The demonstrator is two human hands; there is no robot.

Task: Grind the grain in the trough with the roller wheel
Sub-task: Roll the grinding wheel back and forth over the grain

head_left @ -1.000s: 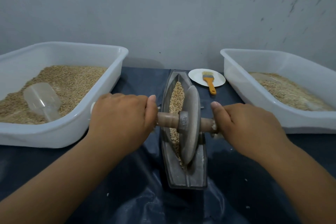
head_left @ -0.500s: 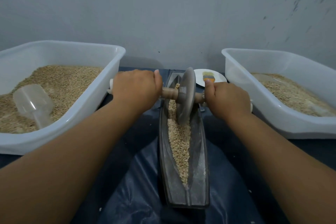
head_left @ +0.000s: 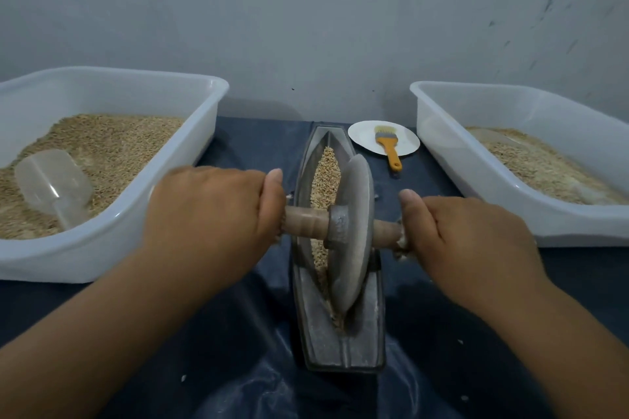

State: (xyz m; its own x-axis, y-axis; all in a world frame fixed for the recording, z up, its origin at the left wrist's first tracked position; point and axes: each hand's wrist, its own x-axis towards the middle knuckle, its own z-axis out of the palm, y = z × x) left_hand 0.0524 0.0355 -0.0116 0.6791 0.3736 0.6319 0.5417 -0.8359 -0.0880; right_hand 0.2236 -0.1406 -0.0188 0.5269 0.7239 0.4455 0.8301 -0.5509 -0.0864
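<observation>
The roller wheel (head_left: pixel 350 235) stood in the near half of the grain-filled trough (head_left: pixel 340 343), its wooden axle gripped by the left hand (head_left: pixel 211 218) and right hand (head_left: pixel 466 241), fingers curled. Even downward pressure, level axle, would be needed.

Trough (head_left: pixel 340 347) runs lengthwise straight ahead of you, centre of the table (head_left: pixel 476 333). Grain (head_left: pixel 327 177) lies in its channel. Roller wheel (head_left: pixel 350 235) stands upright in the trough's near half, axle crosswise. Your left hand (head_left: pixel 211 218) is on the left axle end, your right hand (head_left: pixel 466 241) on the right. Left tub (head_left: pixel 112 241) sits left of the trough, scoop (head_left: pixel 56 187) lying in its grain. Right tub (head_left: pixel 510 211) sits right. Plate (head_left: pixel 367 138) lies behind, between trough and right tub, brush (head_left: pixel 388 146) on it, handle overhanging toward you.
</observation>
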